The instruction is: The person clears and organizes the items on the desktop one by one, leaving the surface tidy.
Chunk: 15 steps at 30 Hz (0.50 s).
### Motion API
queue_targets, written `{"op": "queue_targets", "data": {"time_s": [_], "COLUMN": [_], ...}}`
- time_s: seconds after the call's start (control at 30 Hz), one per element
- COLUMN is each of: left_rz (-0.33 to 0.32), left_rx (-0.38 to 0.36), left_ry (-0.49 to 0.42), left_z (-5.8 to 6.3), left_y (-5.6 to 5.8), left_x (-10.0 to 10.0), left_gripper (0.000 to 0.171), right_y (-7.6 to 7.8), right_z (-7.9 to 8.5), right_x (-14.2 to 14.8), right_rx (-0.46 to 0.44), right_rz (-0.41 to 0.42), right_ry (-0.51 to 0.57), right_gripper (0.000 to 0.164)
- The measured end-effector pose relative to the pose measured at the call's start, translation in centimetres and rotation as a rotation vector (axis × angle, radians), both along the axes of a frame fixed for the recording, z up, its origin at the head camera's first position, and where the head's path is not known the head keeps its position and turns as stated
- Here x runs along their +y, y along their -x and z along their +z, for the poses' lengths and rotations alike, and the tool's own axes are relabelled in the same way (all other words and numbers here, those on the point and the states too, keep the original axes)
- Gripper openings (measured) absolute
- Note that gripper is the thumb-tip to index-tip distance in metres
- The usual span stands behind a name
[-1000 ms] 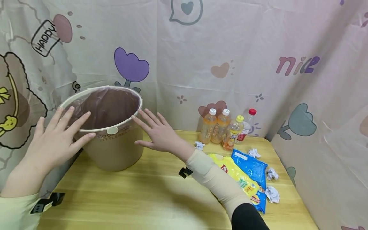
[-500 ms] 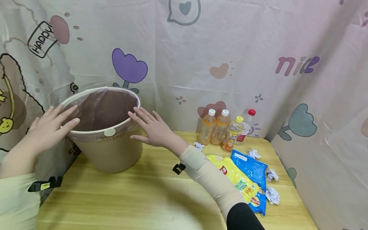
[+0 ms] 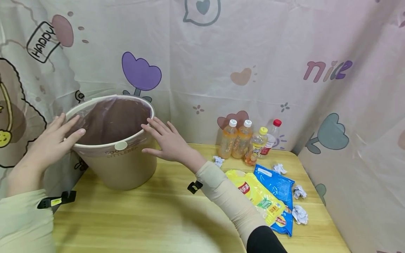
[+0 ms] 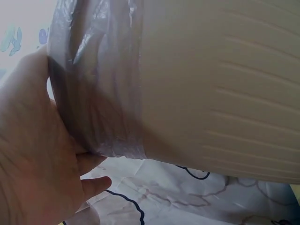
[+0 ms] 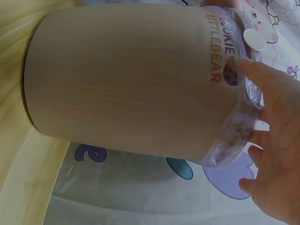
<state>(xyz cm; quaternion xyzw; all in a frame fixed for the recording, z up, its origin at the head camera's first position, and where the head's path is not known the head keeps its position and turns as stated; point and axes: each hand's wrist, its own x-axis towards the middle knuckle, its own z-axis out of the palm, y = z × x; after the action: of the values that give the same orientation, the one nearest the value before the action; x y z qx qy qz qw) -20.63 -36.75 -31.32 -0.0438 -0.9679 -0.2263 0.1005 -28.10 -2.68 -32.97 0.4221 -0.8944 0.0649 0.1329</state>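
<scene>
A beige trash bin [image 3: 126, 170] with a white rim stands at the table's left. Clear plastic liner [image 4: 103, 89] folds over its rim and hangs a short way down the outside. At the left rim is my left hand [image 3: 47, 146], fingers extended and the thumb pointing over the bin's mouth. My right hand [image 3: 172, 144] reaches the opposite side, fingers spread and fairly straight by the rim. In the right wrist view the right fingers [image 5: 258, 138] lie close to the liner's edge; firm contact is hard to tell. Neither hand visibly grips anything.
Several drink bottles [image 3: 245, 142] stand at the table's back right. Before them lie a yellow snack bag [image 3: 253, 191], a blue snack bag [image 3: 276, 184] and several crumpled paper balls [image 3: 299, 214]. A patterned curtain [image 3: 202, 70] encloses the back and sides.
My left hand has shifted left and slightly up onto the rim, its fingers less spread than before. The right hand moved slightly left with the view. The bin stays in place.
</scene>
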Motion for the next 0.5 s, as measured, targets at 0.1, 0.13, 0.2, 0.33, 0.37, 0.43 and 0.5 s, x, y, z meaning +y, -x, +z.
{"op": "queue_targets", "data": {"time_s": [0.1,0.13,0.2,0.33,0.37,0.43,0.5], "left_rz": [-0.004,-0.006,-0.006,-0.009,-0.012,-0.016,-0.018], "left_rx": [-0.001,-0.002,-0.006,-0.003,-0.004,-0.004,-0.013], "left_ry": [-0.006,-0.01,-0.01,-0.014,-0.012,-0.009,-0.002], "left_z": [0.0,0.1,0.2,0.2,0.2,0.2,0.4], "left_y": [-0.2,-0.2,-0.2,-0.1,-0.2,-0.2,-0.3], "left_x": [0.2,0.3,0.5,0.8,0.9,1.3,1.6], "left_gripper": [0.065,0.065,0.066,0.066,0.066,0.067,0.067], "right_y": [-0.1,-0.1,-0.2,-0.4,-0.5,-0.7,-0.8], "right_z": [-0.1,-0.1,0.0,-0.1,-0.1,-0.2,-0.3], "right_x": [0.1,0.2,0.3,0.8,1.0,1.3,1.6], "right_rx": [0.011,0.019,0.028,0.027,0.025,0.022,0.021], "right_rz": [-0.003,-0.007,-0.013,-0.013,-0.013,-0.012,-0.012], "right_ry": [0.002,0.002,0.003,0.01,0.011,0.019,0.023], "right_gripper": [0.081,0.081,0.082,0.082,0.082,0.082,0.082]}}
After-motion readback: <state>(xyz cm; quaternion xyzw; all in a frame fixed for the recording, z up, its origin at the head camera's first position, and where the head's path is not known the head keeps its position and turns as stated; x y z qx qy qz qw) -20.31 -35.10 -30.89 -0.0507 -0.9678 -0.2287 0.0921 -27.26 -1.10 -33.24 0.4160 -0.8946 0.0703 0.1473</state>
